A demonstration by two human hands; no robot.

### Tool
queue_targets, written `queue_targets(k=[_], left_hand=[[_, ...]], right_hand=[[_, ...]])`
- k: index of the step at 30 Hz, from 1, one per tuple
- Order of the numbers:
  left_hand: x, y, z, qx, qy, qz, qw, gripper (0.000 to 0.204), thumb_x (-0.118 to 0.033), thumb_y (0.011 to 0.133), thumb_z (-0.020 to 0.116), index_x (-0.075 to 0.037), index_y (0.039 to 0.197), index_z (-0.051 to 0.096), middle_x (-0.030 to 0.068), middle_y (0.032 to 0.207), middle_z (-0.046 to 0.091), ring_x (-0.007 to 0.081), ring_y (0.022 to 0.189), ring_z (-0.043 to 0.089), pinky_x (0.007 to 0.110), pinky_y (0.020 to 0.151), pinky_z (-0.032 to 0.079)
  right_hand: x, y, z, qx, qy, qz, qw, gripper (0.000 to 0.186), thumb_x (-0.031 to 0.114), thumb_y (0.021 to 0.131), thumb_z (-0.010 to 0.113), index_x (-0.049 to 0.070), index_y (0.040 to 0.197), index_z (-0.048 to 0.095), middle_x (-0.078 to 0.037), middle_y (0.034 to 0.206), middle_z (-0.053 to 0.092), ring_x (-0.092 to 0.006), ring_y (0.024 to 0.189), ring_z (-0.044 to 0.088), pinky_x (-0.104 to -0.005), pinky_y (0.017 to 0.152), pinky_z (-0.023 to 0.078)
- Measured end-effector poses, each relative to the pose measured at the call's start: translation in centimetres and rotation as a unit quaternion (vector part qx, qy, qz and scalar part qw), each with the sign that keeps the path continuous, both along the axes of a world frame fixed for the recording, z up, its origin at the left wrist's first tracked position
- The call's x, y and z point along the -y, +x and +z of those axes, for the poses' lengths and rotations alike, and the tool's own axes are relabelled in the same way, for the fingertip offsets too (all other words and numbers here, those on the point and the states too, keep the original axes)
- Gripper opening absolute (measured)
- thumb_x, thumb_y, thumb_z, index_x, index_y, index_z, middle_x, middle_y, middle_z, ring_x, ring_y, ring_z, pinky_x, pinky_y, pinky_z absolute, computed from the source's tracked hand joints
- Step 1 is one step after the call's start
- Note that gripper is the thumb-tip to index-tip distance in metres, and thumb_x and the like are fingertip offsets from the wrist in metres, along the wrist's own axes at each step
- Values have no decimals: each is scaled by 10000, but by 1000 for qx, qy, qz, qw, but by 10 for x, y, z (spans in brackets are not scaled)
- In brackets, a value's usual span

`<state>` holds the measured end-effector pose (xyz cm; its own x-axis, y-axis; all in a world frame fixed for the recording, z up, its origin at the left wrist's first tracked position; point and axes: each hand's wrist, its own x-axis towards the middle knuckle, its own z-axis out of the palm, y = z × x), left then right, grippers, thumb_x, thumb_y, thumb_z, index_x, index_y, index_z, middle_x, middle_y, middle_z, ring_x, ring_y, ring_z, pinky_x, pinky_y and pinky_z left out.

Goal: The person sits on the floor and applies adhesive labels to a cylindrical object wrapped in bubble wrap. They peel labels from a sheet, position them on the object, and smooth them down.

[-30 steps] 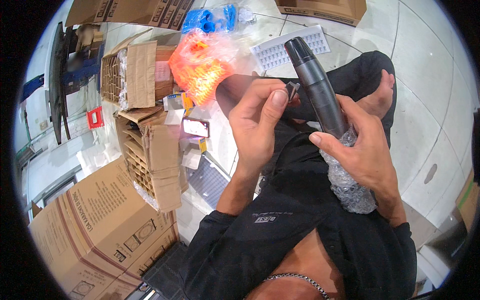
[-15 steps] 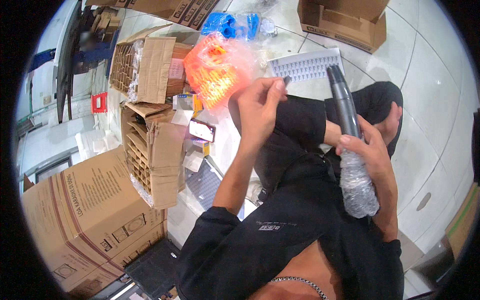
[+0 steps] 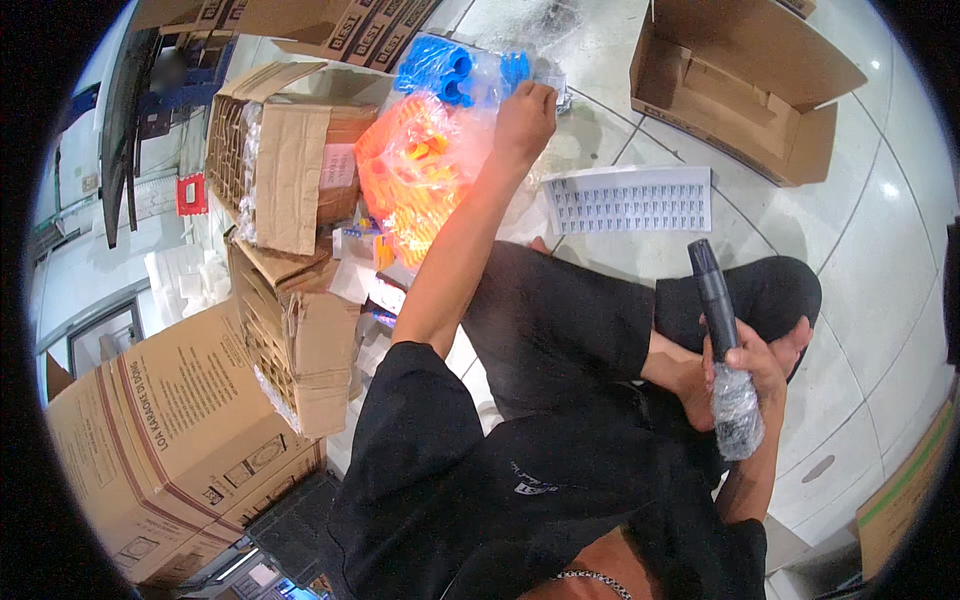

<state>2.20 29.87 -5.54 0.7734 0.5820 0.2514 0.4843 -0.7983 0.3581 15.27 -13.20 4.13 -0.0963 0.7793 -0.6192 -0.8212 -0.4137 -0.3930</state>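
Note:
My right hand (image 3: 757,362) is wrapped round a black wireless microphone (image 3: 713,295). Its handle points away from me, and its head end is covered in clear plastic wrap (image 3: 737,412). My left hand (image 3: 524,118) is stretched forward over the far edge of the plastic bags, its fingers pinched together. Whatever lies between those fingertips is too small or hidden to make out. Close to that hand are blue ring-like pieces (image 3: 437,68) in clear plastic. Just nearer is a clear bag of orange netting-like pieces (image 3: 410,165).
A printed sheet (image 3: 630,198) lies on the tiles beyond my crossed legs. An opened cardboard box (image 3: 735,105) stands at the far right. On the left are divided cartons (image 3: 290,190), a phone (image 3: 386,295) and a large brown carton (image 3: 160,430).
My left hand, which held a small dark piece, has reached forward to the plastic bags. My right hand and the microphone have shifted slightly towards my right and lower in view.

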Motion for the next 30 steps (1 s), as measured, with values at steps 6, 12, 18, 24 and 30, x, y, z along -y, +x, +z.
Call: queue_targets(k=[6, 12, 18, 24, 30], left_hand=[[-11, 7, -25, -88, 78, -75, 990, 159, -17, 802, 553, -32, 946, 620, 132, 918, 563, 330, 868, 615, 444, 714, 531], [-6, -6, -23, 11, 56, -75, 996, 75, -43, 822, 603, -38, 896, 617, 117, 922, 574, 295, 875, 607, 398, 751, 526], [-5, -7, -25, -81, 80, -143, 983, 71, -94, 828, 641, -38, 863, 615, 121, 858, 592, 297, 846, 602, 390, 710, 515], [-11, -8, -32, -82, 44, -129, 987, 173, -32, 728, 635, -64, 893, 677, 124, 853, 646, 322, 837, 629, 412, 750, 527], [-2, 2, -24, -15, -99, 17, 995, 123, -89, 860, 619, 10, 893, 683, 221, 867, 660, 378, 803, 639, 445, 716, 502]], right_hand=[[-7, 9, -4, -55, -22, -6, 998, 770, 277, 656, 817, -35, 1261, 458, -132, 760, 623, -206, 642, 626, -293, 575, 495], [-10, 10, -4, -82, -31, -16, 996, 782, 262, 636, 828, -41, 1257, 462, -126, 737, 617, -209, 626, 620, -297, 569, 489], [-9, 7, -6, -63, -46, -20, 997, 794, 263, 609, 807, -66, 1235, 447, -142, 681, 592, -216, 535, 604, -309, 516, 502], [-5, 11, -11, -102, -19, -9, 995, 756, 199, 675, 813, -54, 1285, 444, -110, 740, 620, -210, 639, 642, -325, 584, 526], [-5, 11, -13, -101, -9, -4, 995, 755, 201, 690, 806, -57, 1294, 434, -106, 739, 623, -208, 633, 646, -328, 580, 531]])
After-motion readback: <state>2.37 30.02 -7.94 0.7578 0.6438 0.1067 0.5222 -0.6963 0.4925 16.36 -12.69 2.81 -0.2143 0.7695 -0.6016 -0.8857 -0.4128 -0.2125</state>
